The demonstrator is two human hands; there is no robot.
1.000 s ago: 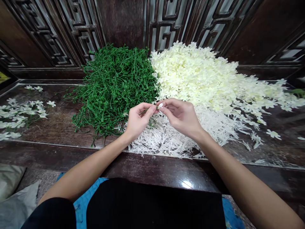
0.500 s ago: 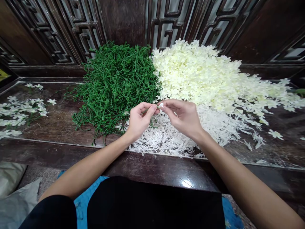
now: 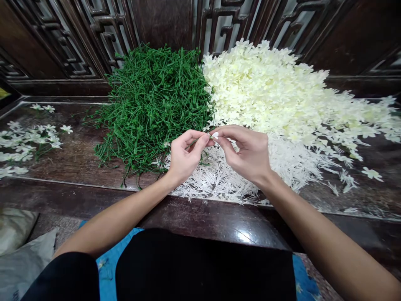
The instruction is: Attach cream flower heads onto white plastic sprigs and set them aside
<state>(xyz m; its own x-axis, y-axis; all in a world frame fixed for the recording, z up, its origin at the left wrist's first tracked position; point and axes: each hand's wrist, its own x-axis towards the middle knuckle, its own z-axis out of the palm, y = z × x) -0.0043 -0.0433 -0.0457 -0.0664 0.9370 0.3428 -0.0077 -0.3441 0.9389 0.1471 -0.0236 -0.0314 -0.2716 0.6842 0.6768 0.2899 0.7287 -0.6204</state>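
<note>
My left hand (image 3: 184, 156) pinches a thin green stem (image 3: 193, 143) between thumb and fingers. My right hand (image 3: 247, 152) pinches a small white piece (image 3: 214, 135) against the stem's tip, so the two hands meet fingertip to fingertip. Both hover over a heap of white plastic stamen pieces (image 3: 219, 182) at the front of the dark wooden table (image 3: 78, 159). Behind the left hand lies a large pile of green stems (image 3: 150, 104). Behind the right hand spreads a big pile of cream fabric petals (image 3: 282, 100).
Finished white flowers on stems (image 3: 28, 142) lie at the table's left. A carved dark wood screen (image 3: 103, 29) backs the table. Loose petals (image 3: 371, 173) are scattered at the right. Grey cloth (image 3: 19, 251) and a blue mat (image 3: 108, 267) lie below the table edge.
The hands stay pinched together on the stem and white piece, with only small finger shifts. The view has tilted slightly, so the piles sit higher in frame.
</note>
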